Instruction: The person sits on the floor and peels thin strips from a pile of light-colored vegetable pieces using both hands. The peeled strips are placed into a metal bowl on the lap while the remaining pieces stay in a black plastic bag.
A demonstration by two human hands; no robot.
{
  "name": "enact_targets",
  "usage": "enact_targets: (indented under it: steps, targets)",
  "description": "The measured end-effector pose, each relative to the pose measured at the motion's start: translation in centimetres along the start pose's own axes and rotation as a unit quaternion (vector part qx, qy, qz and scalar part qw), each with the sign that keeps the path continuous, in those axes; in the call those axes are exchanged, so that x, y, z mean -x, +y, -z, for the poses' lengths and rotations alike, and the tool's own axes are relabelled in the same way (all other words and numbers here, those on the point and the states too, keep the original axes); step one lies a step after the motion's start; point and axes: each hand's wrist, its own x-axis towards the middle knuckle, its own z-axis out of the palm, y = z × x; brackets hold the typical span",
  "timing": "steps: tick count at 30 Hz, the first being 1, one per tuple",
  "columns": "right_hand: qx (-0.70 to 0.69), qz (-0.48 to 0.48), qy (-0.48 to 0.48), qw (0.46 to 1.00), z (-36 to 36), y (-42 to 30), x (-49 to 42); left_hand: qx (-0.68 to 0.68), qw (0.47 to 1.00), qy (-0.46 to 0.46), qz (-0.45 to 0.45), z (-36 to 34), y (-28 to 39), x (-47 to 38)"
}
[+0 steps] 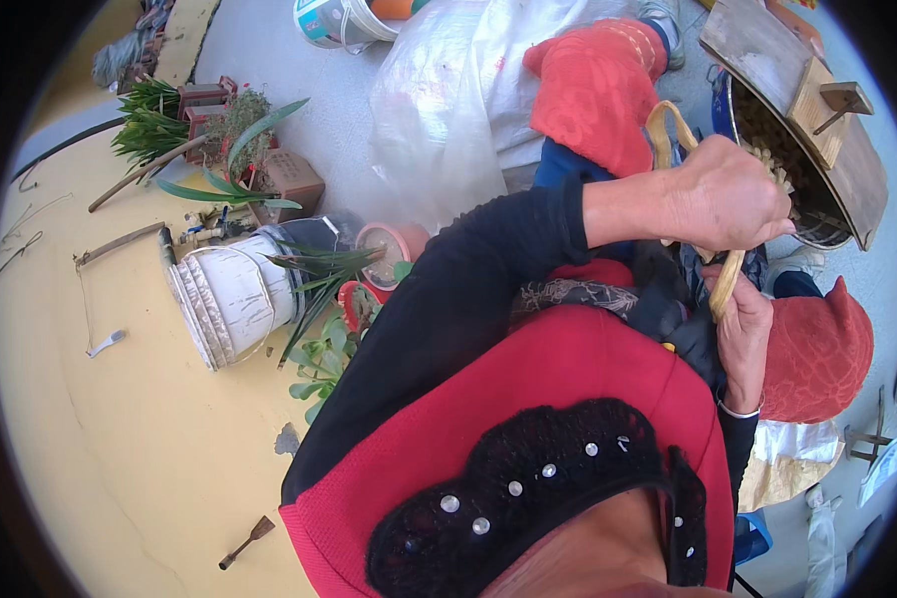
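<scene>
My left hand (725,196) is closed in a fist around a pale yellow-brown flat strip (726,285) that looks like dried plant material. A loop of it rises above the fist, and a length hangs below. My right hand (747,314), with a bracelet at the wrist, holds the lower length between thumb and fingers, just below the left hand. Pale knobbly pieces (771,168) show beside the left hand, at the mouth of a round container (822,238). The fingertips of the left hand are mostly hidden.
Wooden boards (845,157) lie over the round container. Red cloth covers (598,90) are over my knees. A large translucent plastic sack (441,112) lies ahead. White bucket (228,299), potted plants (291,179) and a terracotta-coloured pot (396,250) stand left by a yellow wall (119,433).
</scene>
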Motion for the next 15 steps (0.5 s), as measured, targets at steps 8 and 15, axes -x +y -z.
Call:
enact_targets:
  steps: [8,15]
  targets:
    - [-0.220,0.061,0.241,0.943,3.9,-0.1,-4.8,0.659,0.732,-0.094,0.147,-5.3,1.1,-1.8]
    - [0.004,0.179,0.315,0.932,4.2,2.9,-7.6,0.661,0.723,-0.078,0.184,-7.4,0.1,-3.1]
